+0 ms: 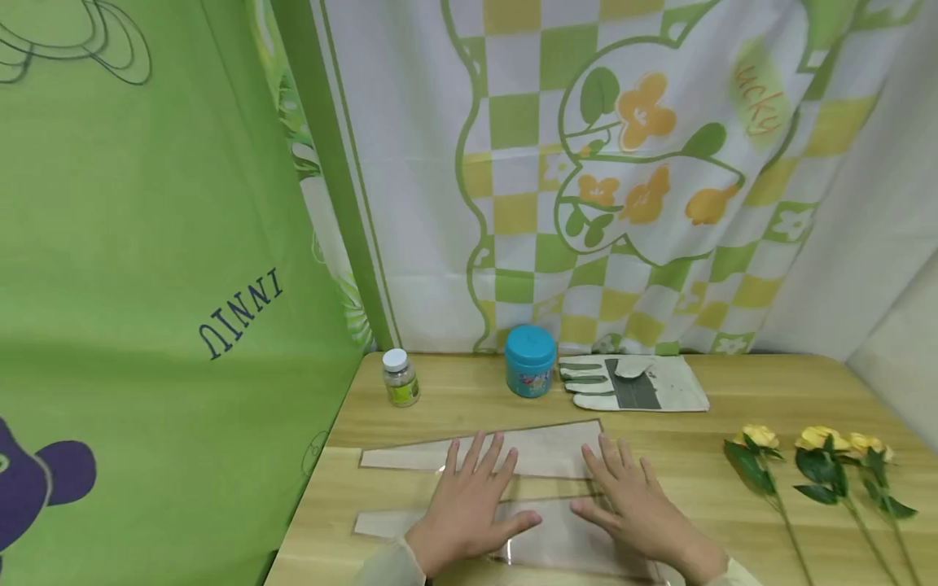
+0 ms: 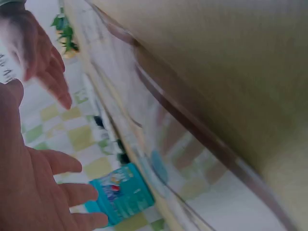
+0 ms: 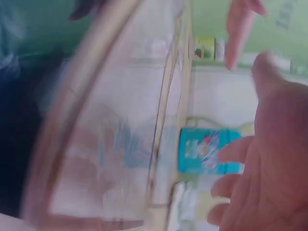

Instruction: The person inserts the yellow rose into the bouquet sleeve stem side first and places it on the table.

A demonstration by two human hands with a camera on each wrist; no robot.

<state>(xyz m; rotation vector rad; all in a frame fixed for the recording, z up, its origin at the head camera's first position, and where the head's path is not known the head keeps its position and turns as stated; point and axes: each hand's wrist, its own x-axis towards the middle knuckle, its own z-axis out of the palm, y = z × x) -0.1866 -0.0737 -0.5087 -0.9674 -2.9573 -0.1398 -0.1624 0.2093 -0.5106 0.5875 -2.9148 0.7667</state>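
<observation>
Left hand [image 1: 465, 513], fingers spread wide, hovers above the far pale sheet [image 1: 553, 452] and near pale sheet [image 1: 560, 539], both tapering toward the left edge of the tabletop [image 1: 458, 387]; right hand [image 1: 637, 509], fingers also spread, hovers above their broader right ends.

The left hand [image 2: 41, 192] comes in from the lower left with its fingers spread, held apart from a glossy clear sheet [image 2: 192, 161] bordered in brown, which lies on the tan surface [image 2: 269, 96] and mirrors the fingers. Past the left fingertips, near the far edge of the surface, is a turquoise tub [image 2: 127, 195] with a printed label. The right hand [image 2: 41, 53], blurred, hangs over the surface with extended fingers; beyond it shows a bunch of green leaves [image 2: 66, 33]. Green-and-yellow checked cloth [image 2: 79, 130] fills the background past the far edge.
</observation>
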